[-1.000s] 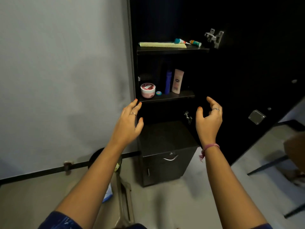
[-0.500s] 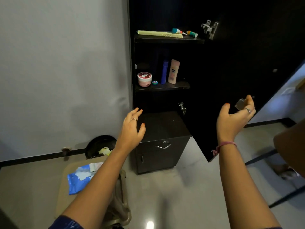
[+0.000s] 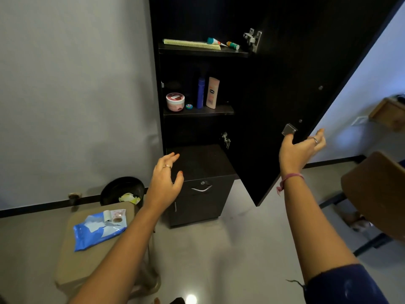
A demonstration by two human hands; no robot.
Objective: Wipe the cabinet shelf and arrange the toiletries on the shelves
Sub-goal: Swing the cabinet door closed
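The black cabinet (image 3: 197, 163) stands open against the grey wall. On its top shelf (image 3: 203, 52) lie a pale green comb (image 3: 191, 44) and two small tubes (image 3: 221, 43). On the middle shelf (image 3: 197, 112) stand a pink jar (image 3: 175, 102), a tiny blue tin (image 3: 189, 106), a blue bottle (image 3: 201, 93) and a pink lotion bottle (image 3: 213, 92). My left hand (image 3: 166, 183) hovers in front of the lower unit with relaxed fingers and holds nothing. My right hand (image 3: 301, 150) is at the free edge of the open door (image 3: 295, 73). Its thumb is near a metal plate (image 3: 288, 129), and its fingers reach past the edge.
A beige stool (image 3: 87, 266) at lower left carries a blue wipes pack (image 3: 98, 230). A black bin (image 3: 121, 189) with rubbish stands behind it. The lower unit has a silver handle (image 3: 202, 189). A brown chair back (image 3: 374, 194) is at right.
The view has pulled back and tilted down, bringing the stool and wipes pack into sight. My right hand has swung right to the door's edge. My left hand has dropped lower.
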